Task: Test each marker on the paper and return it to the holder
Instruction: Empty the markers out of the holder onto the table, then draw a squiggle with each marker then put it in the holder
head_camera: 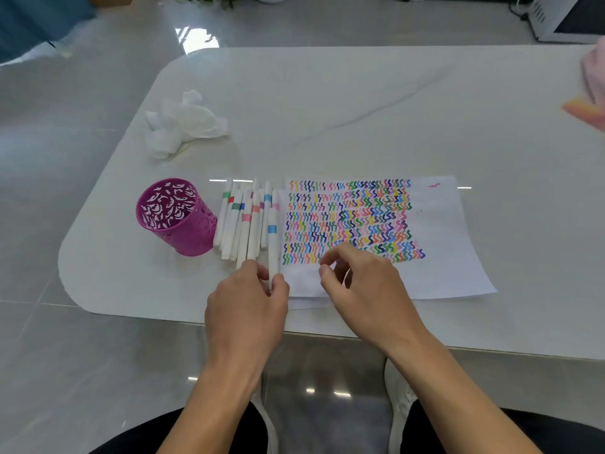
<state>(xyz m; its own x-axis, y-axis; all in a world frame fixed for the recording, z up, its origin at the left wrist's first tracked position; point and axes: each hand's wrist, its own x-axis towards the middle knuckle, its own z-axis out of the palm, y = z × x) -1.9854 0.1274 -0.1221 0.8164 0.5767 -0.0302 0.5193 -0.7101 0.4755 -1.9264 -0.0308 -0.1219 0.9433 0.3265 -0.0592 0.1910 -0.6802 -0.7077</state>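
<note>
A magenta cut-out holder (178, 221) stands on the white table with no markers showing inside it. Several white markers with coloured bands (244, 221) lie side by side between the holder and the paper (442, 244), which is filled with rows of coloured squiggles. My left hand (247, 306) pinches the near end of a white marker with a light-blue band (272, 237) that lies along the paper's left edge. My right hand (360, 283) hovers over the paper's near left part, fingers curled loosely and apart, holding nothing.
Crumpled white tissue (183, 122) lies behind the holder. The table's near edge (458, 347) runs just in front of my wrists. Another person's hand with an orange object (586, 108) shows at the right edge. A white appliance (569, 18) sits far right.
</note>
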